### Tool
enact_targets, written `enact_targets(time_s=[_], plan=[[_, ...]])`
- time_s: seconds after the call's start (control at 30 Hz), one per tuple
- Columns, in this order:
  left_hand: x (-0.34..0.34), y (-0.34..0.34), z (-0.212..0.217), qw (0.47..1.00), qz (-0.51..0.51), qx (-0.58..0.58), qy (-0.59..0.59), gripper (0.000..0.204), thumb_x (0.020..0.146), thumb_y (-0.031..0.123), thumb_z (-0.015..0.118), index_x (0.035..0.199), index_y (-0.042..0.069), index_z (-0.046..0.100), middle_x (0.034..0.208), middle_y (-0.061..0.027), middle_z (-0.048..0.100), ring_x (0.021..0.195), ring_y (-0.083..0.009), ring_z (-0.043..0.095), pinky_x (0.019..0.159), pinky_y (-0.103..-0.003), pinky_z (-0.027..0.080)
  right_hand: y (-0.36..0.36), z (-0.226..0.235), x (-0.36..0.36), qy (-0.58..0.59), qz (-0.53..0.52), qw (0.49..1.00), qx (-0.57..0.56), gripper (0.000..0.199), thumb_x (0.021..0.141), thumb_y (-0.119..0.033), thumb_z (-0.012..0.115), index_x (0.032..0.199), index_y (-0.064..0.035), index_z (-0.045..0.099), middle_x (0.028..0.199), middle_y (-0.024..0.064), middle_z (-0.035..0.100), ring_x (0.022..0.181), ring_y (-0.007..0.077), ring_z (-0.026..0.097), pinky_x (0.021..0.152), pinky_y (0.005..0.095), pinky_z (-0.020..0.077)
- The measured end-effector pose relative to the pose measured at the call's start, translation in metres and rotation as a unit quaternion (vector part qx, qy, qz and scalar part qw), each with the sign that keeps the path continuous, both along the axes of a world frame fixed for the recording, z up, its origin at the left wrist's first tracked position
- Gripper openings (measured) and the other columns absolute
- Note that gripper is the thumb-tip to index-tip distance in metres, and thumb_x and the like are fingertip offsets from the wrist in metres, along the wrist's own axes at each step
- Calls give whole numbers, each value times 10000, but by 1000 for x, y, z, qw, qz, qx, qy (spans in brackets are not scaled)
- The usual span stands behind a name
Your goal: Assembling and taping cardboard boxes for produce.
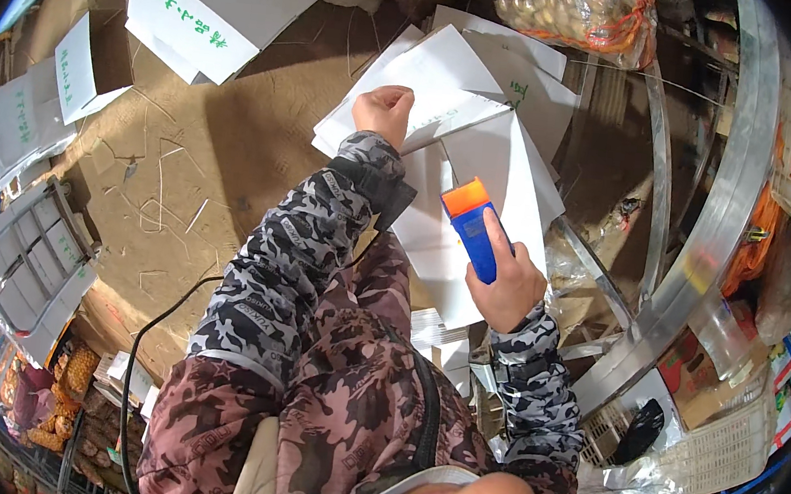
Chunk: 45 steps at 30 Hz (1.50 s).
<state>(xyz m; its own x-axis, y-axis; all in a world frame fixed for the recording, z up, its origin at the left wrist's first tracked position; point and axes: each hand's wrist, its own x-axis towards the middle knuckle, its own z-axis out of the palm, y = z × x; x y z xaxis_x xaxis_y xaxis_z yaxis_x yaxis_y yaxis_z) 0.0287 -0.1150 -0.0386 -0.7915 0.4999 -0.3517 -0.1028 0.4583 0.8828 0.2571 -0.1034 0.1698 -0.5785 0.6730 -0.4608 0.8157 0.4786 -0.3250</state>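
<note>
White cardboard pieces (470, 226) lie folded and overlapping in front of me, with green writing on one. My left hand (382, 114) is closed in a fist over their left part; what its fingers hold, if anything, is hidden. In my right hand (513, 284) is a blue-and-orange handled tool (476, 231), its forefinger stretched along the handle. A thin metal shaft runs from the tool's orange end toward a raised fold of the cardboard. Whether its tip touches the cardboard I cannot tell.
White boxes (193, 18) with green writing stand at the far left. A curved metal rail (704, 250) bounds the right side. Netted goods (574, 15) lie at the back. Thin scraps (165, 189) litter the brown surface, and a black cable (134, 364) hangs at the left.
</note>
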Motion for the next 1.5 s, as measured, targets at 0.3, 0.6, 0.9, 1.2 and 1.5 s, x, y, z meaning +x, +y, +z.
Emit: enact_targets(time_s=[0.3,0.6,0.9,1.2,1.5], plan=[[-15,-12,-33,880,-356,-301,87,343,812,319,690,1004,34,704,992,-195,704,969,-353,669,884,-441,521,-6,-16,-6,-25,-12,1000,-7,796,727,-201,718,1461,-301,429,794,130,549,649,345,634,616,461,520],[15,10,32,862,-457,-201,85,612,922,604,492,967,28,691,929,-219,702,925,-390,673,845,-454,521,-1,-24,-8,-34,-19,999,-10,774,736,-231,711,1452,-331,434,815,144,570,683,368,645,649,464,529],[-15,3,-17,836,-463,-252,153,735,926,707,362,1103,80,703,1081,-206,692,1054,-364,647,919,-445,489,-36,-25,93,103,-22,992,-71,710,741,-163,718,1400,-338,520,864,146,559,758,326,628,700,418,534],[-105,8,-68,803,-452,-301,244,697,898,714,363,1241,186,661,1193,-178,663,1162,-383,591,1009,-456,431,-127,-74,263,76,-43,995,-45,745,677,-50,755,1363,-257,550,1037,167,581,886,374,613,770,441,528],[-122,9,-75,807,-438,-316,239,844,866,806,283,1212,138,666,1164,-214,657,1158,-407,580,981,-474,430,-133,-111,271,170,-54,984,26,761,666,-61,743,1346,-347,557,971,128,571,857,345,612,737,441,529]])
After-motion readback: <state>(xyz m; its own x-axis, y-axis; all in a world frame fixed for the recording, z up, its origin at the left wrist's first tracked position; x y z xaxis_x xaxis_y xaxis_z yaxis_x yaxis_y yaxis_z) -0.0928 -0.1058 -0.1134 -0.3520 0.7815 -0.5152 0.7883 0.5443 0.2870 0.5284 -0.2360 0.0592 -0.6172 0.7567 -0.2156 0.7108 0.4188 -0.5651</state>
